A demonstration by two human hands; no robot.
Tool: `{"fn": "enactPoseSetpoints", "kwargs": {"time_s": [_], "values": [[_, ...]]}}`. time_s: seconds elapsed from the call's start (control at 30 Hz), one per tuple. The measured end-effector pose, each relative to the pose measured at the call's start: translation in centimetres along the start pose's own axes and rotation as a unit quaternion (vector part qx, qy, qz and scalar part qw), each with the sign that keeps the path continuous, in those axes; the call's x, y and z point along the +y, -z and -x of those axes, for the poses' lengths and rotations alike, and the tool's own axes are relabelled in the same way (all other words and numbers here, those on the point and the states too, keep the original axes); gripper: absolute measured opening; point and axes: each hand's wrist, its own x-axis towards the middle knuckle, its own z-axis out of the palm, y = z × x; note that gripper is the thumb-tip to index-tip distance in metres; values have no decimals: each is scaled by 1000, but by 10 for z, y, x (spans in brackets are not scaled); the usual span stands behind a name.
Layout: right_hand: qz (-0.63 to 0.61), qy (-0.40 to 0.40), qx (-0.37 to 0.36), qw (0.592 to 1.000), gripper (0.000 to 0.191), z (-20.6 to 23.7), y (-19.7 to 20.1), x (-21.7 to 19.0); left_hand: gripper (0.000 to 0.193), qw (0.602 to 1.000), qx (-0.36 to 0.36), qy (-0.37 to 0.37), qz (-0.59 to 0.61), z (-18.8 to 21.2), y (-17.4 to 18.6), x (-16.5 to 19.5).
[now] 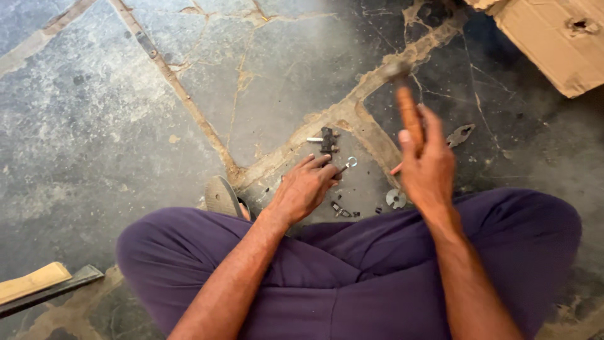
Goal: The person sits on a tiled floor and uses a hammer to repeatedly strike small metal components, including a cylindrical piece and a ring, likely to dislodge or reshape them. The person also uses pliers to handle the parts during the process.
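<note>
Right hand point(429, 165) in clenched grip on raised hammer point(406, 104); left hand point(305, 187) pinches small key point(346, 165) on floor; cardboard point(553, 38) well apart.

Purple trousers, bare forearms, sandal point(221, 196).

Rough floor-level repair spot, workshop-like: cracked stone floor point(113, 126) patched with mortar, scattered small metal parts point(395, 198), torn cardboard point(553, 44), wooden-handled hammer point(408, 110), worn sandal point(221, 196).
</note>
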Motion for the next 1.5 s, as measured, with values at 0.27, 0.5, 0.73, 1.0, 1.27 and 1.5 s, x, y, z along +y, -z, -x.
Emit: {"fn": "enactPoseSetpoints", "kwargs": {"time_s": [0.27, 0.5, 0.73, 1.0, 1.27, 1.5], "values": [[-202, 58, 12, 978, 44, 56, 59, -45, 21, 1000, 14, -8, 2, 0, 0, -1], [-296, -23, -116, 948, 51, 92, 62, -56, 21, 1000, -9, 6, 3, 0, 4, 3], [-177, -42, -119, 976, 57, 114, 61, -56, 21, 1000, 2, 7, 11, 2, 2, 2], [59, 88, -95, 990, 63, 116, 58, -56, 19, 1000, -8, 11, 20, 4, -6, -5], [99, 118, -123, 980, 63, 108, 55, -71, 22, 1000, -17, -12, 12, 6, -13, -11], [161, 109, -152, 969, 64, 103, 50, -76, 19, 1000, 7, -21, 12, 6, -14, -12]]}}
